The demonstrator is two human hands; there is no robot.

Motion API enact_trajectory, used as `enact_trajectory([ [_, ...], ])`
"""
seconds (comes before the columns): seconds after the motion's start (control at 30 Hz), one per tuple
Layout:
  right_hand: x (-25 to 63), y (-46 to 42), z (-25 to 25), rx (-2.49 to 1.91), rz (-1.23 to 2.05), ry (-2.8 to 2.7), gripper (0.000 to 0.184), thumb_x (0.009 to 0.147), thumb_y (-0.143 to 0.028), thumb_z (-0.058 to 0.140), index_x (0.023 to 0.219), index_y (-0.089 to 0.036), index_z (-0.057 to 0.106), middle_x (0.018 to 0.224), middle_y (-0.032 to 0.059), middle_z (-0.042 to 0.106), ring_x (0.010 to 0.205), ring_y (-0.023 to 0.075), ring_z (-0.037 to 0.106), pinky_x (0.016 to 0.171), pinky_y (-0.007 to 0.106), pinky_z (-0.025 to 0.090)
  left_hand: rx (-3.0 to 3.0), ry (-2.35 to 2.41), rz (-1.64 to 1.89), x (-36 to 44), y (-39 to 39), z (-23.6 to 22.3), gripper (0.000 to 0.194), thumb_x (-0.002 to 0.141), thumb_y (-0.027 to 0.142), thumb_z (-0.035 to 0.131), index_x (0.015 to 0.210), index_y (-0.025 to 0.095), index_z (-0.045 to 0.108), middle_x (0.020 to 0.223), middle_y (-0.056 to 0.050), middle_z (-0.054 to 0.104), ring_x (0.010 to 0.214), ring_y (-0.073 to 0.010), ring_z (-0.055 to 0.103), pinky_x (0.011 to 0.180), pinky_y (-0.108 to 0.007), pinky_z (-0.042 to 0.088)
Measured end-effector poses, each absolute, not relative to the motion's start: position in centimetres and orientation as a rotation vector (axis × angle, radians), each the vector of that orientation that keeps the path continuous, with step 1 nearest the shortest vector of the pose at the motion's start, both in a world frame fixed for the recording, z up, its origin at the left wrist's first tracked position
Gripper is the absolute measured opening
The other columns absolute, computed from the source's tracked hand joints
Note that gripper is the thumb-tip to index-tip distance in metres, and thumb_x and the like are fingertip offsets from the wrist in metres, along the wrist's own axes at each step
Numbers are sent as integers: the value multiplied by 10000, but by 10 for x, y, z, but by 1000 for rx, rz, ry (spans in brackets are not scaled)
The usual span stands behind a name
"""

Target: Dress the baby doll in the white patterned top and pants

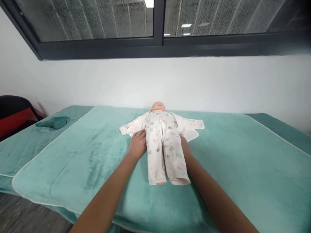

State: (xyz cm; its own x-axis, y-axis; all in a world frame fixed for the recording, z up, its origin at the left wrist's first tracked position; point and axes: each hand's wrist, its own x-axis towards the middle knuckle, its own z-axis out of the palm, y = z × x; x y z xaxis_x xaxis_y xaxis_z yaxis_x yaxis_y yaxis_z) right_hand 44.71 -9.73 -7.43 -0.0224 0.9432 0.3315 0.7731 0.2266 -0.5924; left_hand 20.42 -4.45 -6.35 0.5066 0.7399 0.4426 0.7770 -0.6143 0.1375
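A baby doll (158, 106) lies on its back with its head toward the wall. It wears a white long-sleeved baby top (188, 124), sleeves spread to both sides and the lower right corner flared out. Over its front and legs lie white printed baby trousers (155, 145), their upper end close to the chin and the leg openings toward me. My left hand (138, 144) is closed at the left edge of the trousers, fingers bent against the cloth. My right hand (185, 147) is at the opposite edge, its fingers mostly hidden by the trousers.
A light green plush blanket (233, 155) with pale piping lies under the doll, over a darker green cover (272, 124). Behind stand a white wall (102, 84) and a dark window frame (102, 50). A red and black object (18, 118) is at the far left.
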Motion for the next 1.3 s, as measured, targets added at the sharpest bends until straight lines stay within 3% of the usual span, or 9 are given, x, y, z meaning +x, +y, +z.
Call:
enact_trajectory([
  [0.2,472,-116,-68,-1703,-74,-2009,214,830,-78,455,793,-176,641,939,78,620,901,215,502,756,329,367,-2689,-1221,-628,188,-69,-61,426,864,91,481,1201,270,669,1395,-40,554,1372,-274,388,1066,-465,346],
  [0.37,482,-147,-76,-1592,-66,-2158,252,813,-53,471,801,-209,670,916,46,658,876,216,517,805,360,383,-2855,-1151,-609,176,-81,-61,491,848,42,418,1174,301,679,1349,-29,587,1386,-237,371,1076,-453,351],
  [0.53,509,-150,-79,-1477,9,-1913,204,905,-262,496,1029,-225,654,1099,64,640,1008,216,566,910,353,436,-2677,-1460,-1060,153,-63,-68,458,865,72,363,1172,256,648,1302,-37,608,1291,-194,464,1096,-401,358],
  [0.67,541,-115,-82,-1856,-75,-1504,400,883,-478,500,1101,-163,615,1125,140,617,1054,276,557,957,424,425,-1949,-2171,-1180,149,-42,-68,339,878,229,452,1166,150,613,1185,-148,613,1159,-280,528,1015,-435,407],
  [0.77,555,-87,-79,-2142,142,-1326,487,815,-544,539,1070,-139,628,1098,178,630,1037,342,561,921,502,419,-1876,-2303,-942,156,-38,-65,380,867,372,525,1169,153,597,1149,-162,609,1127,-330,527,960,-475,405],
  [0.9,551,-66,-52,-1967,558,-1203,373,677,-459,689,874,-143,667,937,173,674,944,367,601,859,517,445,-1858,-2333,-864,160,-40,-63,283,874,360,511,1054,170,618,1087,-141,625,1075,-328,541,918,-462,402],
  [1.07,507,-59,8,-1508,797,-1371,474,861,-578,455,995,-182,678,905,120,691,837,266,648,699,381,513,-1909,-2258,-931,155,-42,-64,195,905,333,458,923,197,598,977,-104,644,1006,-294,567,863,-421,408],
  [1.17,469,-70,36,-1425,854,-1484,413,836,-546,546,1052,-210,649,1001,78,685,859,220,645,726,337,513,-1906,-2275,-1076,153,-41,-64,198,917,351,445,925,201,574,910,-74,647,916,-251,593,806,-364,423],
  [1.3,440,-100,46,-1531,798,-1970,250,820,-400,597,1006,-239,644,948,35,664,817,187,608,688,306,480,-1918,-2301,-1176,151,-40,-65,212,918,382,443,904,211,567,866,-49,651,813,-216,599,734,-319,421],
])
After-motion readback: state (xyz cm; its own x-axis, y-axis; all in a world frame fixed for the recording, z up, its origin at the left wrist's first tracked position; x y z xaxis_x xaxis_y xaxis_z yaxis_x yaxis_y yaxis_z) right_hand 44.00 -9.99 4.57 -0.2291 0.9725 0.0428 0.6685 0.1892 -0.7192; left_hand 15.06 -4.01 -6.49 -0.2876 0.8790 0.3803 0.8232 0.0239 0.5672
